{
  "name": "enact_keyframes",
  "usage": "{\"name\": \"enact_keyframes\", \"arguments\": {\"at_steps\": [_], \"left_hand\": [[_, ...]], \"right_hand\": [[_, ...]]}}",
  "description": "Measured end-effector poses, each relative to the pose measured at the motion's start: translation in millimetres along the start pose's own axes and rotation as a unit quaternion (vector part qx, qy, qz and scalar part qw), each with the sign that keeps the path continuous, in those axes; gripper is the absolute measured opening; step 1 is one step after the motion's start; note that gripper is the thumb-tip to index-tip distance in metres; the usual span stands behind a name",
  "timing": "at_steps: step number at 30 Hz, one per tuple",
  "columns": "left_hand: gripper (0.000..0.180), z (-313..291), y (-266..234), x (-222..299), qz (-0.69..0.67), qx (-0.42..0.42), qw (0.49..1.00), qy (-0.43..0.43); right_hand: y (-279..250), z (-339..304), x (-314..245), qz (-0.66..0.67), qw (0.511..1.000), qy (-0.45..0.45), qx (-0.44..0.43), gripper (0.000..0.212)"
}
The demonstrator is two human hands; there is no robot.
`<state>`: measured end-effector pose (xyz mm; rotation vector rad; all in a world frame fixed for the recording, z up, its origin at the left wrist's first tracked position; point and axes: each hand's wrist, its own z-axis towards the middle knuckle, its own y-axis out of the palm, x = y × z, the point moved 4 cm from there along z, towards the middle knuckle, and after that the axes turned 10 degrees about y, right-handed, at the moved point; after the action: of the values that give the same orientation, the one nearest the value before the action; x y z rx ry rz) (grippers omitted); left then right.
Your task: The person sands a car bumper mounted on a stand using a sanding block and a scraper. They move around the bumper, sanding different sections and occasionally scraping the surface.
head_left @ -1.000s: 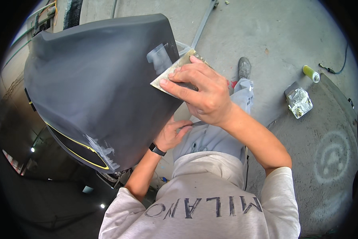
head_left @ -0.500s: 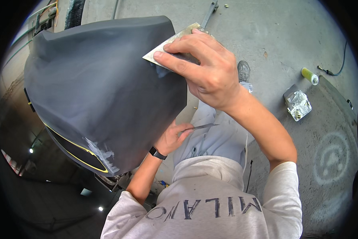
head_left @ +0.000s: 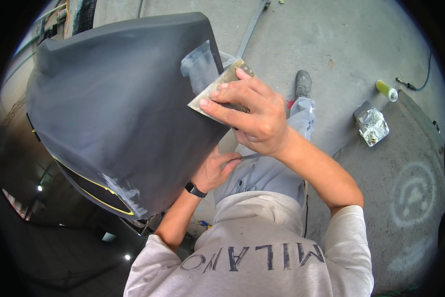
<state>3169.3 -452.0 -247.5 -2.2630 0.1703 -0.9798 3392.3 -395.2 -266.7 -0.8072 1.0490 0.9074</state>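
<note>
Your right hand [head_left: 254, 116] lies flat with its fingers spread over a pale, square sheet of sandpaper [head_left: 217, 91], pressing it against the right edge of the large dark grey car body panel [head_left: 118, 109]. Your left hand [head_left: 213, 169] is below, cupped against the panel's lower edge, and pinches a thin grey metal tool [head_left: 249, 157] between thumb and finger; a black wristband [head_left: 195, 189] sits on that wrist. A lighter, dull patch [head_left: 198, 62] shows on the panel just above the sandpaper, and whitish smears [head_left: 126, 190] mark its lower corner. On the concrete floor [head_left: 351, 44] to your right lie a crumpled foil wrapper [head_left: 372, 126] and a yellow-green spray can [head_left: 387, 90].
</note>
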Motion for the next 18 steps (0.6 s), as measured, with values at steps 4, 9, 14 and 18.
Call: {"name": "enact_keyframes", "arguments": {"at_steps": [4,9,14,18], "left_hand": [[0.022,1,-3,0,0.018,0.018,1.0,-0.008],[0.022,0,2,-1,-0.003,0.027,1.0,-0.014],[0.02,-2,5,-7,-0.02,0.009,0.998,-0.054],[0.019,-4,6,-7,-0.022,0.007,0.998,-0.059]], "right_hand": [[-19,8,5,0.013,0.998,0.004,-0.058,0.044],[-59,41,15,-0.044,0.997,-0.006,0.057,0.042],[-36,60,-6,-0.098,0.988,-0.115,-0.012,0.038],[-22,70,-11,-0.1,0.986,-0.131,-0.013,0.038]]}}
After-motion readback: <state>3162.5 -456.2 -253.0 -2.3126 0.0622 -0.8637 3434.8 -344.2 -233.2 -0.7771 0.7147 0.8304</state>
